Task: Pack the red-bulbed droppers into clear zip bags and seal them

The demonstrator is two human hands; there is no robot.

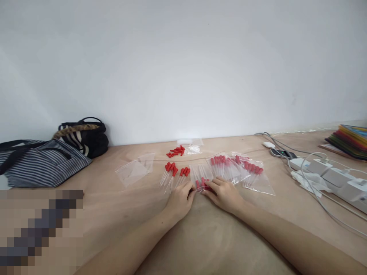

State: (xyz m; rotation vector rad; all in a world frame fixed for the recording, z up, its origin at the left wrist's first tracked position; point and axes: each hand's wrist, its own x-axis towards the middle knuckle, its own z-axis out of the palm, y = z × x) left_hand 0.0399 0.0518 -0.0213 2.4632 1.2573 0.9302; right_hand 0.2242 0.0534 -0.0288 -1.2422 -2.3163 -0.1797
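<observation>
A clear zip bag [200, 172] lies on the table with red-bulbed droppers inside, bulbs toward me. My left hand [180, 196] pinches the near left corner of this bag, at its opening. At the near right edge, my right hand [225, 194] is closed on the same bag, its fingertips partly over the red bulbs. Left of the bag lie several loose droppers [171, 168] with clear stems and red bulbs. To the right are filled bags of droppers [219, 162], overlapping another filled bag [254, 170].
Loose red bulbs [175, 152] lie at the back beside a bag of clear stems [192, 149]. Flat plastic bags [136, 168] are at left. A striped bag [43, 162] and a black bag [94, 137] stand far left. Chargers [341, 177], cables and coloured folders [349, 140] are right.
</observation>
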